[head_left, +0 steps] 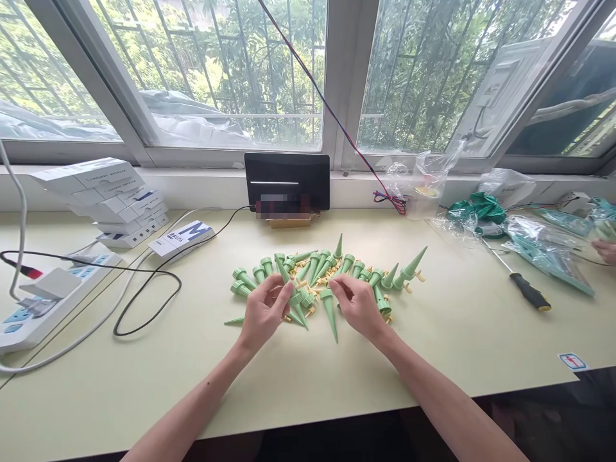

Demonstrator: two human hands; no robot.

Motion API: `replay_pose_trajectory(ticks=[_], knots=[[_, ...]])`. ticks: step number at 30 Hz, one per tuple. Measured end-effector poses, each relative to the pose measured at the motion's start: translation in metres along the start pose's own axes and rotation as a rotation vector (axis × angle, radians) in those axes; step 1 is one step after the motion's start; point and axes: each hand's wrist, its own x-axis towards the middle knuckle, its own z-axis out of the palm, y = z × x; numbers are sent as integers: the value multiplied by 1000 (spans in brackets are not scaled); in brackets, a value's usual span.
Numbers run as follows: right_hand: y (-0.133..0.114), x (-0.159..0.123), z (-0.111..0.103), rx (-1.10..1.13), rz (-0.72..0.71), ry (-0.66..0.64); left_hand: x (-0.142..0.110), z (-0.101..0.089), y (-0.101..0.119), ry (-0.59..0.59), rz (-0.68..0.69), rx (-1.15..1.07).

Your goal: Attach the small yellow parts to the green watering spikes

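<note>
A heap of green plastic plant watering spikes [328, 314] and small yellow plastic valves [418, 276] lies on the table in front of me. My left hand [264, 307] is closed in a pinch at the heap's left side, with a green spike [283, 268] at its thumb and fingertips. On the other side, my right hand [359, 303] also pinches thumb and finger together. What it holds is too small to make out. Both hands are apart, with loose spikes between and behind them.
Behind the heap stands a dark tablet [289, 176]. White boxes [115, 199], a power strip [52, 295] and cables lie left. A screwdriver [529, 290] and plastic bags [548, 250] lie right, where another person's hand [605, 250] shows at the edge.
</note>
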Motion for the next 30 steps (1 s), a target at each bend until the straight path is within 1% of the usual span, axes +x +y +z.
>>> replay_pose_trajectory(ticks=[7,11,16,22,24,28,30], knots=[[4,-1,4,-74,-1,-1,0,1,4,18,-69,15],[10,-3,9,-112,-32,-45,0,1,3,-5,-87,-4],[12,-5,12,-182,-64,-89,0,1,0,-119,-72,2],[10,-5,11,-284,-65,-164,-3,1,4,-276,-149,55],[10,-5,10,-329,-48,-196,-5,1,5,-321,-121,115],[11,-4,7,-415,-19,-225,-10,4,3,-400,32,299],[11,-4,6,-443,-14,-230,-14,7,1,-449,66,364]])
